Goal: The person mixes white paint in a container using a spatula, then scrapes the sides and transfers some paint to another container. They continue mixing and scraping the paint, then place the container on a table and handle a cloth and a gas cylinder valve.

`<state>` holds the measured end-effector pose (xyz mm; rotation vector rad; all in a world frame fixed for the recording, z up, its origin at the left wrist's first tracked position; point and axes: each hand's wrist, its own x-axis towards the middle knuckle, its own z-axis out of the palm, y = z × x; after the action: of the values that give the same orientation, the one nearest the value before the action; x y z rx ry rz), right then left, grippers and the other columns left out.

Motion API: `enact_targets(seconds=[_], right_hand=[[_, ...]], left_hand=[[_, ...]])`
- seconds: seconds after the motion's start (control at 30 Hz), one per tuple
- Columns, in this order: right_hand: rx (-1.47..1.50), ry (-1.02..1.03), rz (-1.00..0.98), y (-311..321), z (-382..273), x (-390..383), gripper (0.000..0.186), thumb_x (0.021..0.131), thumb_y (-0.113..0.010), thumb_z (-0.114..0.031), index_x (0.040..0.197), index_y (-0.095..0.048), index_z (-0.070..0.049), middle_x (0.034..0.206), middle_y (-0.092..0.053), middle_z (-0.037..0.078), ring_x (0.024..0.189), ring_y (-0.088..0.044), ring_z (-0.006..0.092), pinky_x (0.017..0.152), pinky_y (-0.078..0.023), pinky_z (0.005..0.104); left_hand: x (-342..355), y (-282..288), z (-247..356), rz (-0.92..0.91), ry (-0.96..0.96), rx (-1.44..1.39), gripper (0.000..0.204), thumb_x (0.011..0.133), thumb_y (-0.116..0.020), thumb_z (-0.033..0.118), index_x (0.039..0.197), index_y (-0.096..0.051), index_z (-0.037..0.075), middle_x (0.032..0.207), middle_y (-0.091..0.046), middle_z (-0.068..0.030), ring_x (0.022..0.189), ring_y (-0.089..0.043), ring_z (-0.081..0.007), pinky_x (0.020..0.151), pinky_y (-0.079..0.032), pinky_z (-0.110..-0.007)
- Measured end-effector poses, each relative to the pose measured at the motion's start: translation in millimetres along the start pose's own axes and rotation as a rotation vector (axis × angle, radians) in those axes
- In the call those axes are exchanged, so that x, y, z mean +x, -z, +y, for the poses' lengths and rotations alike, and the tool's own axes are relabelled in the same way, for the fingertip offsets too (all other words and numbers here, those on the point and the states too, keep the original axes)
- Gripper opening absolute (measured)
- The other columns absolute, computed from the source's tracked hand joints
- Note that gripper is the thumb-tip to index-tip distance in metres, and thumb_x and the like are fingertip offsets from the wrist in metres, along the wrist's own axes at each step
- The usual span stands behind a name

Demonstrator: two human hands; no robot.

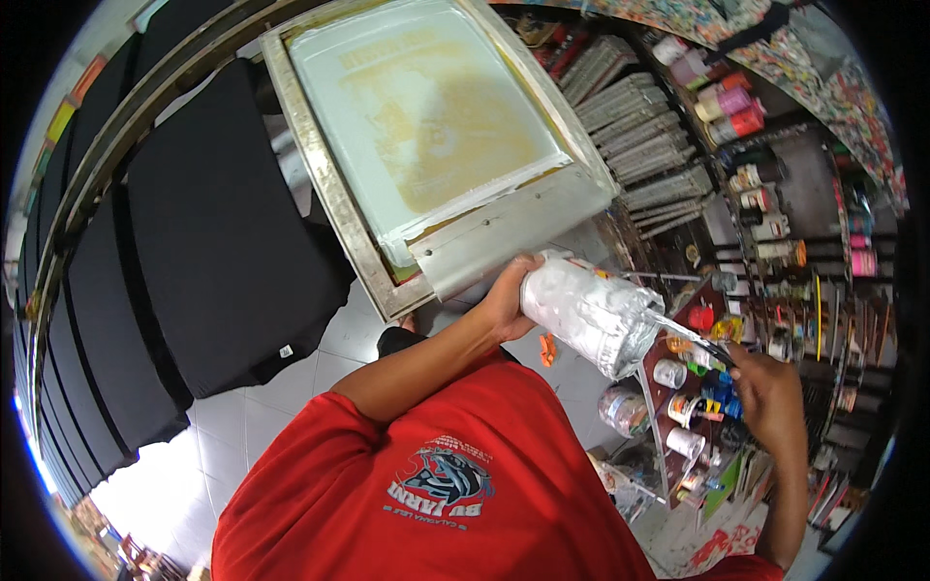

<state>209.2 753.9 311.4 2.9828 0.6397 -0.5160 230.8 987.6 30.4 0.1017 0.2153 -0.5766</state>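
Note:
My left hand point(506, 298) is wrapped round a large white plastic jar point(586, 305), smeared with white ink and tipped with its mouth to the right. In my right hand point(768, 392) is a spatula point(683, 334) with a dark handle. Its white-coated blade reaches into the mouth of the jar; the tip is hidden inside. Just beyond my left hand lies a screen-printing frame point(308, 160). Whitish ink covers much of its mesh point(426, 107), with a yellowish design showing through. A metal plate point(513, 228) with screws spans the frame's near end.
Black fabric panels point(223, 232) lie in a row at the left, beside a curved metal rail point(97, 160). Stacked screen frames point(639, 131) and shelves of ink bottles point(765, 198) stand at the right. A small rack point(668, 436) holds several jars. An orange object point(547, 351) lies on the tiled floor.

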Motion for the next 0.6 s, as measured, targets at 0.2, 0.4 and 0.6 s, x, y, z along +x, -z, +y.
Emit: enact_targets(seconds=[0.2,0.4,0.6], right_hand=[[0.060,-0.277,-0.197,-83,-16,-73,0.027,0.083,-0.052,-0.007,0.109,-0.055,-0.006,0.078,-0.062,0.017,0.069,-0.062,0.0341,0.058,-0.048,0.0430],[1.348,-0.747,-0.406,-151,-22,-144,0.032,0.096,-0.046,-0.026,0.119,-0.053,-0.006,0.057,-0.046,-0.001,0.045,-0.041,0.0076,0.040,-0.035,0.0244],[1.294,-0.737,0.249,-217,13,-273,0.025,0.092,-0.054,-0.024,0.108,-0.060,-0.006,0.058,-0.049,0.001,0.045,-0.044,0.0109,0.043,-0.037,0.0242]], left_hand=[[18,23,-49,-0.098,0.231,0.281,0.044,0.085,-0.049,0.024,0.122,-0.050,0.001,0.119,-0.057,-0.0159,0.110,-0.057,-0.0271,0.095,-0.045,-0.042],[18,27,-79,-0.163,0.369,0.261,0.056,0.078,-0.048,0.036,0.120,-0.050,-0.002,0.119,-0.056,-0.0199,0.111,-0.054,-0.0326,0.098,-0.041,-0.047],[29,40,-216,-0.040,0.524,0.178,0.059,0.078,-0.049,0.040,0.119,-0.052,-0.002,0.119,-0.056,-0.0180,0.114,-0.052,-0.0316,0.098,-0.039,-0.048]])
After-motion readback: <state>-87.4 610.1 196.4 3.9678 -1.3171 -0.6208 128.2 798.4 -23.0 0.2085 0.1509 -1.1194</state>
